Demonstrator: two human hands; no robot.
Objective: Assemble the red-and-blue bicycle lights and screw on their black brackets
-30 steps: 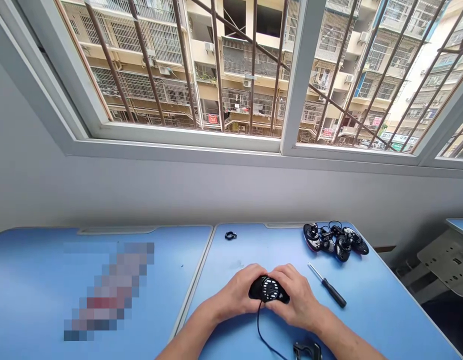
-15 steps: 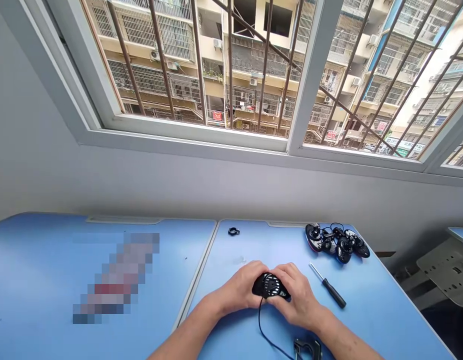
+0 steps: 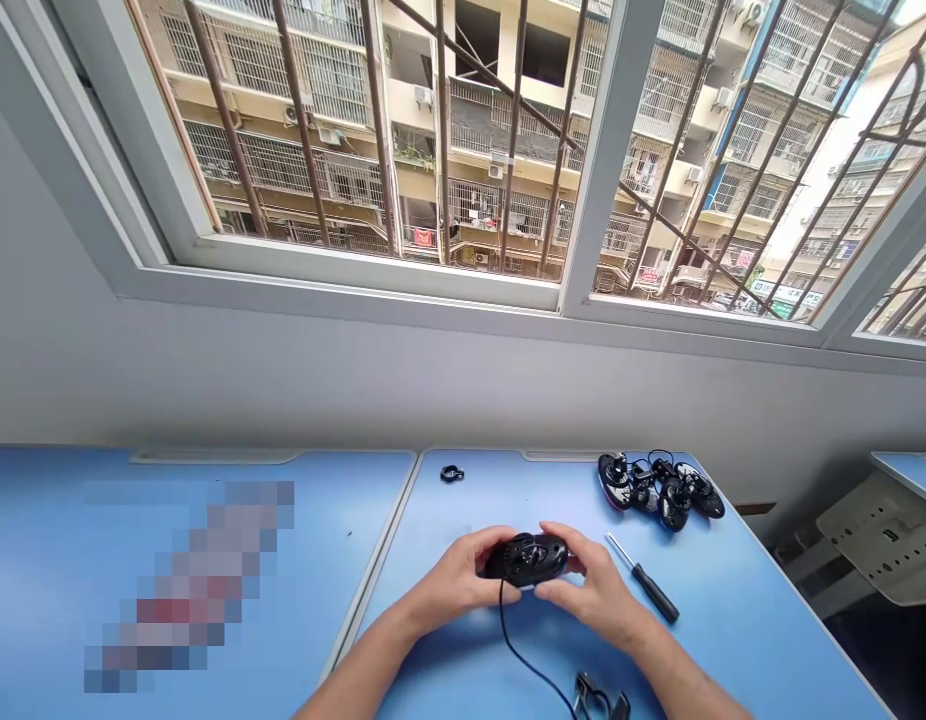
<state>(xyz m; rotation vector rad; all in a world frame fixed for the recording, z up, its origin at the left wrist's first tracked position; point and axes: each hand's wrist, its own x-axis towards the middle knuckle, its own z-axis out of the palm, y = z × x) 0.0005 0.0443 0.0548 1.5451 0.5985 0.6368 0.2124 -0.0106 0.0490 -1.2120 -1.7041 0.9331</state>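
Between both hands is a glossy black oval device (image 3: 534,558) with a thin black cable (image 3: 517,648) running from it toward me. My left hand (image 3: 463,578) grips its left end, thumb along the near side. My right hand (image 3: 592,585) holds the right end between fingers and thumb. The device is held just over the blue desk. The cable leads down to a black clamp-like piece (image 3: 598,700) at the bottom edge, partly cut off by the view. To the right of my right hand lies a screwdriver (image 3: 654,592) with a black handle.
A small black ring clamp (image 3: 452,473) lies near the desk's back edge. Several similar black devices with cables (image 3: 662,490) are heaped at the back right. A seam (image 3: 373,565) divides two blue desks (image 3: 403,680). A pixelated patch covers something on the left desk.
The device has been turned over in my hands: its round slotted face showed before, and now a glossy side faces up. The clamp-like piece has shifted position. The whole view has moved slightly.
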